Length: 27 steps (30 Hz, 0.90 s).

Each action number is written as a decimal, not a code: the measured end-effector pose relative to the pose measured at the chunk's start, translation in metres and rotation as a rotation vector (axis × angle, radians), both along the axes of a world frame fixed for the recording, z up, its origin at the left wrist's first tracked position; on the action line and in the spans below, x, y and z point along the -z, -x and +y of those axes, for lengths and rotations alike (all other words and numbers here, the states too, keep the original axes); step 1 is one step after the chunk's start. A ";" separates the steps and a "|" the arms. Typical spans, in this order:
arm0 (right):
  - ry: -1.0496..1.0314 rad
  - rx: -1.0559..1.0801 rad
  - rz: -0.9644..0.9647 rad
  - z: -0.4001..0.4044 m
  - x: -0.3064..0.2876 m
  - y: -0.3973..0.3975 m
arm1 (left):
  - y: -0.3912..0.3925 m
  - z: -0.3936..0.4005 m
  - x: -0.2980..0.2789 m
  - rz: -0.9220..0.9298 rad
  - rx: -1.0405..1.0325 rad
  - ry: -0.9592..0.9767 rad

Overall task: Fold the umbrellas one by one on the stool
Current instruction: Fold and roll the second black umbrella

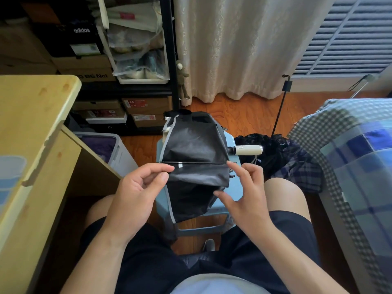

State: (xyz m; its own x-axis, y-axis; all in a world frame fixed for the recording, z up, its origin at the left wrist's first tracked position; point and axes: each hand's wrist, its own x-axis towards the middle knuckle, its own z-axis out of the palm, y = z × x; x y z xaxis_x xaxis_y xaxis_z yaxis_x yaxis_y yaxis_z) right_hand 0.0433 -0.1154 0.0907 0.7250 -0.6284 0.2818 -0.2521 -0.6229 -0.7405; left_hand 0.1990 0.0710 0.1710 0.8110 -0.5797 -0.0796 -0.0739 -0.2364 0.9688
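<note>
Black cloth sits pinched between my left thumb and fingers: my left hand [141, 183] has its grip clamped on the near left edge of the umbrella [194, 145]. My right hand [244, 187] hovers at the right edge of the same fold, its grip apart, with the forefinger tip at the cloth and the thumb just below the hem, closing on nothing. The umbrella lies flattened across the pale blue stool [233, 187] between my knees, its canopy draped over the front edge. Its cream handle [248, 150] sticks out to the right, past the stool's side. A wooden worktop [31, 124] stands to my left. A checked blanket [350, 155] is on the right, and a pale curtain [233, 49] hangs behind.
</note>
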 end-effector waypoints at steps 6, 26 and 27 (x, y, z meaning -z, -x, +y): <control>0.227 -0.024 -0.178 -0.025 -0.002 -0.014 | -0.003 -0.006 -0.001 -0.113 0.016 -0.036; -0.511 0.130 0.181 -0.111 0.006 -0.145 | -0.054 -0.086 0.085 -0.972 0.558 -0.943; -0.554 0.142 0.156 -0.112 0.006 -0.147 | -0.054 -0.085 0.087 -1.003 0.557 -0.944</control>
